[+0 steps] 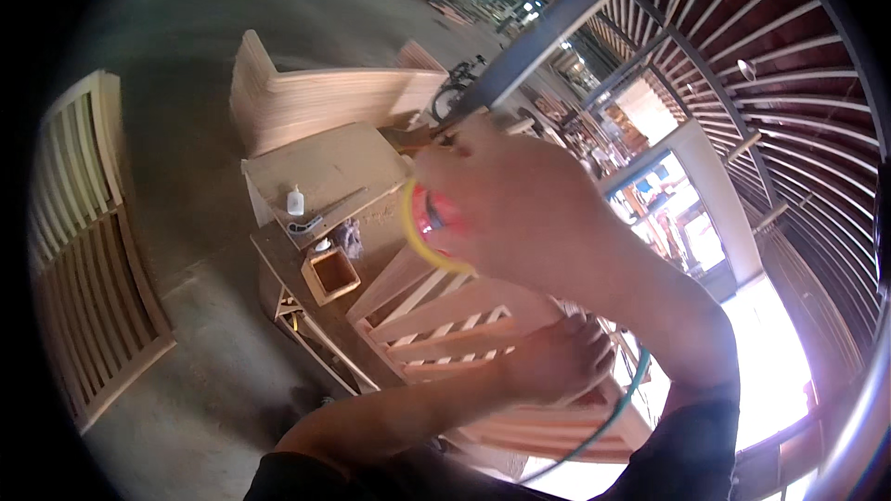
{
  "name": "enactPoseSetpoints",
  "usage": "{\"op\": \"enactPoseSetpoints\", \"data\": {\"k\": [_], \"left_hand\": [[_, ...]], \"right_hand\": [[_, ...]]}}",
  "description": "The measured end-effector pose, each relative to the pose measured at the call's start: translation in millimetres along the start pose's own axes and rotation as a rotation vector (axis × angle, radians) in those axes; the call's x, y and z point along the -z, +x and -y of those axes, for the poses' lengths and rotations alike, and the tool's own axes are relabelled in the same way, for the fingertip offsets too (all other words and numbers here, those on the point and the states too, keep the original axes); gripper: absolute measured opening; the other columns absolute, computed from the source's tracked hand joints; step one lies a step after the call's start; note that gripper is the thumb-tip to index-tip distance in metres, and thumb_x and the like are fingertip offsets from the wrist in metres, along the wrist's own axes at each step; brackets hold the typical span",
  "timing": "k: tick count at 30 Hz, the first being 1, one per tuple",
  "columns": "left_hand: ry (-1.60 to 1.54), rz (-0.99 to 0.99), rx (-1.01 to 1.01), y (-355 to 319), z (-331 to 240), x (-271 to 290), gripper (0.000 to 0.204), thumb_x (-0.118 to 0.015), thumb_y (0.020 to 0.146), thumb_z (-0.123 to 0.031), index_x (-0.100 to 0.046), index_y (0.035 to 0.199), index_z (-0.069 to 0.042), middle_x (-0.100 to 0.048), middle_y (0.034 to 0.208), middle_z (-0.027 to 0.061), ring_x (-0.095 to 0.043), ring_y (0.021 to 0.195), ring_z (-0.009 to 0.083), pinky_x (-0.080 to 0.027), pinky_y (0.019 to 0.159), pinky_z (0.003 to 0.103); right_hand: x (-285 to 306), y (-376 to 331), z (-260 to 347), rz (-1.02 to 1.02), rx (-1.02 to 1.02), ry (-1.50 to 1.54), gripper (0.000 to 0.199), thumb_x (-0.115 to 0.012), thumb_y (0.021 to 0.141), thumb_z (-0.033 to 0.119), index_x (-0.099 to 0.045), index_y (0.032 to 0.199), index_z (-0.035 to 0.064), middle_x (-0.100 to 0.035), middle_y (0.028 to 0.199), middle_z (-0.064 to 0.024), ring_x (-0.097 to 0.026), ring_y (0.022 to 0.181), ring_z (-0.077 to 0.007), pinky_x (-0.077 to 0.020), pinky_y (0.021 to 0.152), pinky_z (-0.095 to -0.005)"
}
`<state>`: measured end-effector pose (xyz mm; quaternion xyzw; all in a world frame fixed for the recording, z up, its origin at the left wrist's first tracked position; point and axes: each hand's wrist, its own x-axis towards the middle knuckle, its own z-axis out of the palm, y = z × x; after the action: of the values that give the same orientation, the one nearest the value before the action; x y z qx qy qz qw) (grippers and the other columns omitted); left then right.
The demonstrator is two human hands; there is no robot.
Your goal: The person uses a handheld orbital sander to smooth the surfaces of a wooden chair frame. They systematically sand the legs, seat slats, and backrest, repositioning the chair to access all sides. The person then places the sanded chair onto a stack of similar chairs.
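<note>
My right hand (501, 186) is raised close to the camera and blurred by motion. It is closed on a round thing with a yellow rim and a red face (429, 223); its kind is hard to make out. Lower down, my left hand (563, 357) has its fingers curled at the far right side of a slatted wooden panel (445, 339). What those fingers hold, if anything, is hidden. A green hose (624, 399) curves past the panel below my right forearm.
A workbench (325, 172) carries a white bottle (295, 200), a handsaw (320, 218) and a small wooden box (331, 276). Stacked curved wooden parts (325, 102) stand behind it. Another slatted panel (97, 260) is at left; a steel post (557, 32) rises ahead.
</note>
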<state>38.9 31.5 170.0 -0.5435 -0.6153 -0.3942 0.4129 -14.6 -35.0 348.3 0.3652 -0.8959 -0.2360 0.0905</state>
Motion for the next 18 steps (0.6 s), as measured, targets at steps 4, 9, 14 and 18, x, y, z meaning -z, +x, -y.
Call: {"op": "enactPoseSetpoints", "data": {"k": [4,9,14,18], "left_hand": [[0.469,0.020,0.056,-2,-15,22,0.038,-0.065,0.099,-0.039,-0.071,0.108,-0.002,-0.069,0.103,0.0122,-0.068,0.097,0.0268,-0.056,0.085,0.041],[0.142,-0.034,0.156,-11,-16,15,0.036,-0.066,0.099,-0.038,-0.071,0.106,-0.003,-0.068,0.100,0.0111,-0.068,0.097,0.0258,-0.057,0.084,0.040],[0.059,-0.056,0.212,-11,-18,9,0.034,-0.067,0.099,-0.037,-0.071,0.104,-0.004,-0.067,0.097,0.0100,-0.067,0.096,0.0249,-0.057,0.083,0.040],[-0.004,-0.067,0.249,-8,-19,-7,0.033,-0.068,0.098,-0.037,-0.071,0.102,-0.004,-0.067,0.095,0.0091,-0.067,0.095,0.0241,-0.057,0.082,0.040]], "right_hand": [[5,15,63,0.198,0.123,-0.338,0.031,-0.076,0.084,0.022,-0.069,0.111,0.0081,-0.064,0.115,-0.0145,-0.073,0.097,-0.0312,-0.0604,0.069,-0.0435],[-52,4,93,0.319,0.207,-0.590,0.034,-0.075,0.084,0.020,-0.074,0.115,0.0060,-0.065,0.116,-0.0123,-0.070,0.097,-0.0285,-0.0579,0.066,-0.0352],[-79,7,105,0.380,0.199,-0.595,0.036,-0.076,0.084,0.020,-0.078,0.117,0.0075,-0.066,0.116,-0.0120,-0.070,0.102,-0.0318,-0.0582,0.065,-0.0367],[-63,6,94,0.366,0.129,-0.639,0.035,-0.075,0.085,0.019,-0.077,0.119,0.0083,-0.066,0.117,-0.0121,-0.070,0.105,-0.0334,-0.0602,0.070,-0.0390]]}}
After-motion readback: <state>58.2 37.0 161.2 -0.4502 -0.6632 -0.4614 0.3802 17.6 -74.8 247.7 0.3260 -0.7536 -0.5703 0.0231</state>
